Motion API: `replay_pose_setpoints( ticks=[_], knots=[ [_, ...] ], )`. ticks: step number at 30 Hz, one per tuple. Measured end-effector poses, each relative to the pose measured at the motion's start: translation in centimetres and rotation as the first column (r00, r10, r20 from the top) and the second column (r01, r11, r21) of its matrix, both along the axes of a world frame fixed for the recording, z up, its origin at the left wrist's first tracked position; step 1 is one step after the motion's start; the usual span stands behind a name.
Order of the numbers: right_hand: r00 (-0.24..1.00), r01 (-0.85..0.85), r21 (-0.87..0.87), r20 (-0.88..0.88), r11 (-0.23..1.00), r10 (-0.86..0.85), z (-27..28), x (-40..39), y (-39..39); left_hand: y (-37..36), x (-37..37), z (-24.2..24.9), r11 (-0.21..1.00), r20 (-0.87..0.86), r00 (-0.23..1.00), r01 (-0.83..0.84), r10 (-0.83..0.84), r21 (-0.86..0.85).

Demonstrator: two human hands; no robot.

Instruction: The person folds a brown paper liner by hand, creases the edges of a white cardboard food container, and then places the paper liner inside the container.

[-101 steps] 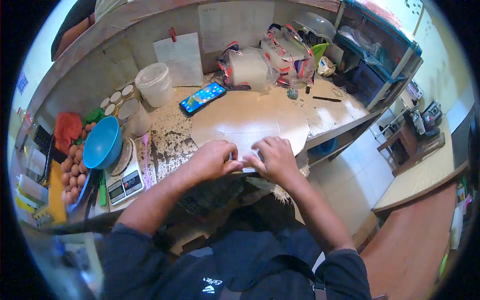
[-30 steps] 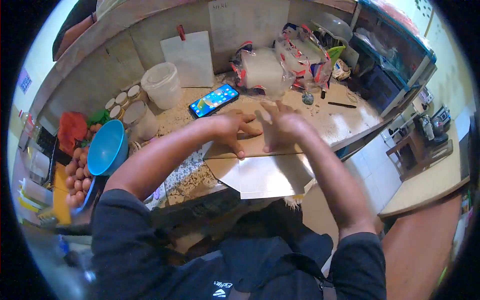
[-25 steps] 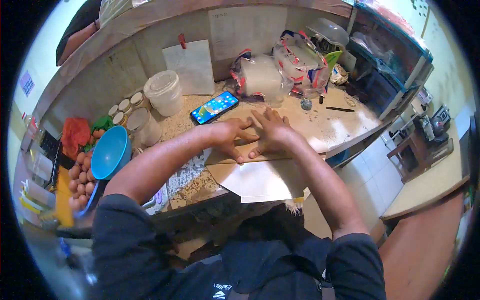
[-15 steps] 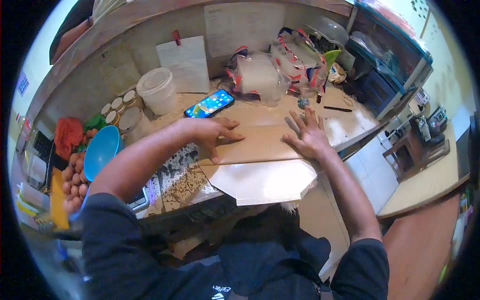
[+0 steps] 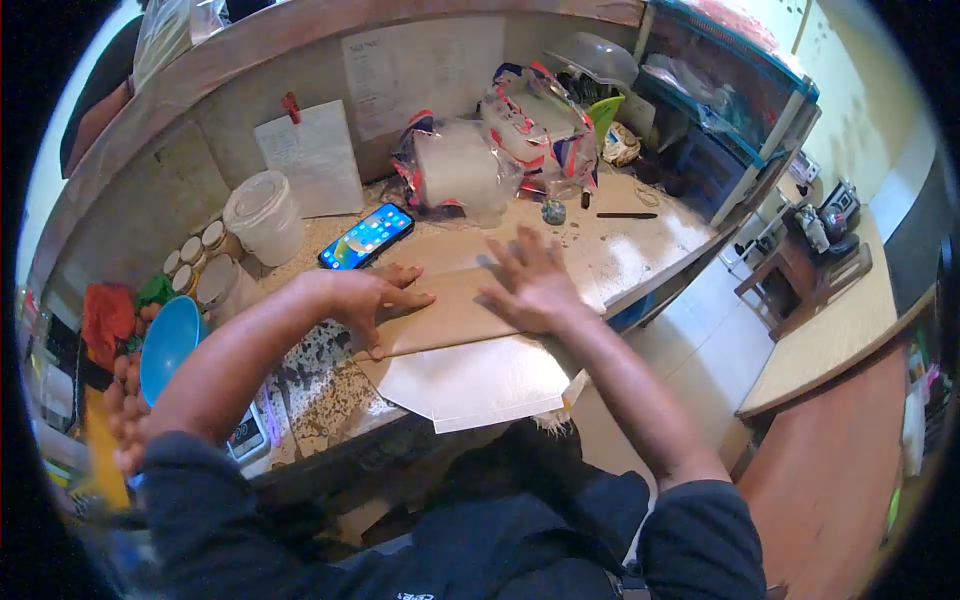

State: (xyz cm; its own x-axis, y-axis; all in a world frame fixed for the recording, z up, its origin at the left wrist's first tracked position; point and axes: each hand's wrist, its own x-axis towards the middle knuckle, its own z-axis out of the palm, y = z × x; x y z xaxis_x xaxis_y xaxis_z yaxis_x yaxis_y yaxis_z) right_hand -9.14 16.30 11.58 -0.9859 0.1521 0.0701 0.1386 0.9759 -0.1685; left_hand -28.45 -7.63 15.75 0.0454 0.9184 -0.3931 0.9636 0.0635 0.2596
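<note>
Left hand (image 5: pixel 365 300) and right hand (image 5: pixel 535 288) flat on folded card (image 5: pixel 445 315).
Both hands are open, fingers spread, neither gripping anything. The card lies on the counter (image 5: pixel 335 405), on the near side of the phone (image 5: pixel 367 237); the tub (image 5: pixel 265 220) stands left of the phone, the pen (image 5: pixel 627 215) well to its right.

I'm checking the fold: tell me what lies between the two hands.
Between the left hand and right hand lies the brown cardboard flap, as the head view shows.
</note>
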Motion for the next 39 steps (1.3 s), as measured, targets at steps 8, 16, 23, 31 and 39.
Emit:
replay_pose_setpoints(
  ticks=[8,16,23,31,39],
  knots=[
    [0.986,0.159,0.135,-0.079,0.978,-0.149,1.1,3.1,3.7,-1.4,0.1,-1.0,0.990,0.035,0.994,-0.107,0.104,0.089],
    [0.959,0.195,-0.204,-0.167,0.959,-0.230,1.0,4.8,2.2,-4.9,4.8,-1.6,0.773,0.159,0.829,-0.558,0.537,0.302],
    [0.902,0.245,-0.502,-0.195,0.829,-0.385,1.1,9.3,2.9,-7.4,7.7,-3.2,0.575,0.319,0.707,-0.703,0.631,0.419],
    [0.790,0.014,-0.359,-0.568,0.933,-0.230,-2.1,16.1,0.2,-9.1,12.8,-3.3,0.601,0.077,0.791,-0.520,0.607,0.606],
    [0.625,0.077,-0.524,-0.637,0.848,-0.450,-6.4,22.3,-6.3,-9.2,16.7,-5.9,0.245,0.298,0.673,-0.588,0.677,0.771]
  ],
)
